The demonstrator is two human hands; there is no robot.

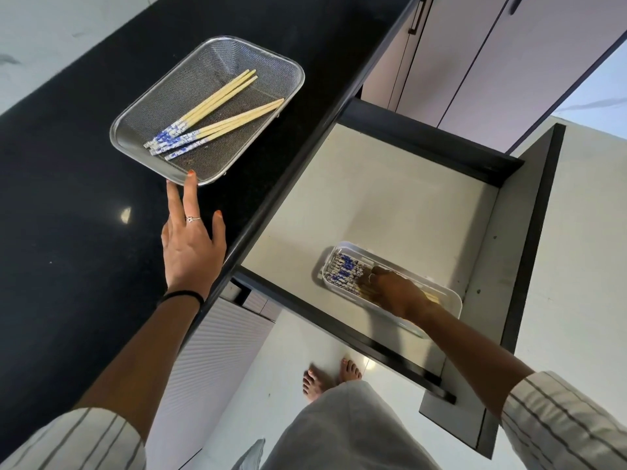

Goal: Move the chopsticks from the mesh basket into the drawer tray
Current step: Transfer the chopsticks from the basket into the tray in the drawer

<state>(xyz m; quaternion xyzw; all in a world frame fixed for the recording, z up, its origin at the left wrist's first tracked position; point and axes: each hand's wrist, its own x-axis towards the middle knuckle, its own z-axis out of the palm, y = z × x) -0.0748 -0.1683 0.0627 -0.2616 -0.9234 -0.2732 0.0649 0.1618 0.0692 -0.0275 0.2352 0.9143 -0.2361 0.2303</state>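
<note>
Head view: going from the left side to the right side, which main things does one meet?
Left hand touching the rim of the mesh basket → chopsticks in the basket → white tray in the open drawer, with the right hand resting on the chopsticks in it → dark drawer front.

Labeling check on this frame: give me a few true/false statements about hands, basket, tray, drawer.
1. The mesh basket sits on the black counter. True.
2. The basket is empty. False: several chopsticks lie in it.
3. The left hand reaches toward the basket with straight fingers. True.
4. The right hand is over the counter. False: it is in the white tray inside the drawer.
5. The drawer is closed. False: it is pulled open.
</note>
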